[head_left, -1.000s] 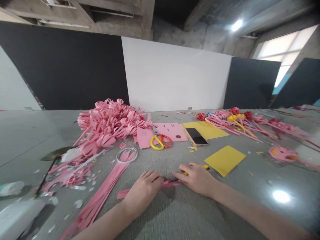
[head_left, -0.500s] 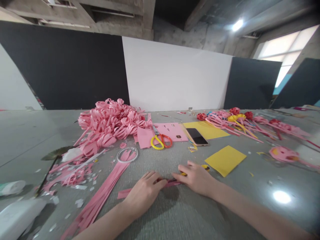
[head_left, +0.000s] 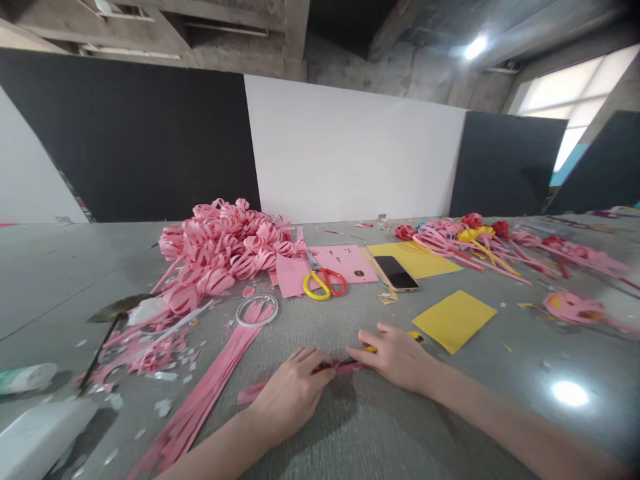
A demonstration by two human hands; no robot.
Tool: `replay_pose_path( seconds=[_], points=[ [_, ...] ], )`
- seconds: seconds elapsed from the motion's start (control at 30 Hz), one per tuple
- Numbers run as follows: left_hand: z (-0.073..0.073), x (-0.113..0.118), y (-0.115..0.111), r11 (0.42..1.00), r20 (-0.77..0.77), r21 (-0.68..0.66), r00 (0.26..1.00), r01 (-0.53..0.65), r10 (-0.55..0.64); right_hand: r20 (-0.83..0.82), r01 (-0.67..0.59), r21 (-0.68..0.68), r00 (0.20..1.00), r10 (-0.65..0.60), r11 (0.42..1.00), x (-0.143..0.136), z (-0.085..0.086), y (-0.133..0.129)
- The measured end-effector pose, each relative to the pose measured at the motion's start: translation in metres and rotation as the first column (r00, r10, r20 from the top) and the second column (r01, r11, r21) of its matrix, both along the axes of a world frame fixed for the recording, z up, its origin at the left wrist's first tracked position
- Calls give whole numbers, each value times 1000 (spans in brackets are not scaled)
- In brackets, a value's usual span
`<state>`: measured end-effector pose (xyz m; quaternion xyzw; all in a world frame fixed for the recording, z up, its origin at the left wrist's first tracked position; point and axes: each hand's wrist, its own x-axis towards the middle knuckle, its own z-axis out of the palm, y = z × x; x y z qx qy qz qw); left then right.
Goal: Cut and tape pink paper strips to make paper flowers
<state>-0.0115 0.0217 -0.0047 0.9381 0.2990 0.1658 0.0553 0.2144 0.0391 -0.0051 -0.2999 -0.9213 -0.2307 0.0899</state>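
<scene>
My left hand [head_left: 295, 387] is closed on a pink paper strip [head_left: 251, 393], whose loose end sticks out to the left. A dark, thin length shows beside the pink strip in the gap between my hands. My right hand [head_left: 393, 357] has its fingers bent around a slim yellow-and-black tool [head_left: 416, 337]; its end shows past the knuckles, and its exact kind is partly hidden. Both hands rest low over the grey tabletop. Left of them, a bundle of long pink strips [head_left: 215, 387] runs through a white tape roll [head_left: 257, 311].
Beyond my hands lie scissors [head_left: 317, 285] with yellow and red handles, a phone [head_left: 397, 273] and yellow paper [head_left: 455, 321]. Pink paper flowers [head_left: 220, 243] are heaped at the back left, more flowers [head_left: 450, 233] at the back right. A white container [head_left: 43, 437] and paper scraps are at left.
The whole view has shifted slightly. Both hands keep almost the same place and hold, with the pink strip and the tool still in them.
</scene>
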Motion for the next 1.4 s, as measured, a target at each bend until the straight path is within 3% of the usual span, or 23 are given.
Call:
replay_pose_path(
  seconds=[0.33, 1.4],
  points=[
    [-1, 1, 0, 997, 71, -79, 997, -22, 28, 38, 1, 7, 999, -2, 1000, 2, 2, 2],
    [2, 2, 0, 997, 112, -75, 994, -5, 13, 11, -9, -55, 1000, 9, 998, 14, 7, 0]
  ],
)
